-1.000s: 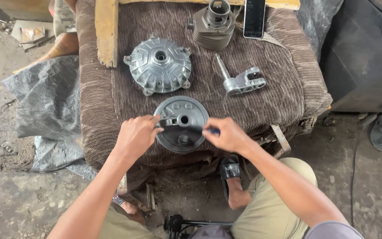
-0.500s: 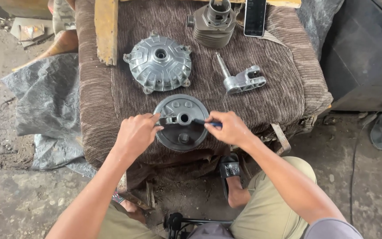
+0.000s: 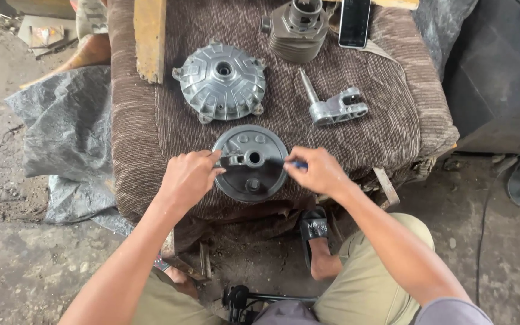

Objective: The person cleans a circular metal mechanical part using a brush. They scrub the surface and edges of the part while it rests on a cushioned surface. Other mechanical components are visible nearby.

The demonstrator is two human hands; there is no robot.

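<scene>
We are steadying a dark round brake plate (image 3: 251, 164) that is lying flat near the front edge of a brown ribbed cushion (image 3: 392, 108) serving as our bench. Our left hand (image 3: 186, 179) is resting on the plate's left rim, with the fingers closed on a small metal lever by the centre hole. Our right hand (image 3: 319, 171) is pinching a thin blue-tipped tool (image 3: 297, 164) against the plate's right rim, its grip clamped together on that tool.

The cushion looks soft and the plate is sitting close to its edge, so we judge that a hard push could tip the plate off toward the floor, or the tool could skid across the metal.

Both forearms are reaching forward and slightly inward, wrists low. Farther back are lying a silver finned hub (image 3: 221, 80), a grey cylinder (image 3: 296, 29), a small forked bracket (image 3: 336, 106) and a dark phone (image 3: 355, 23).
</scene>
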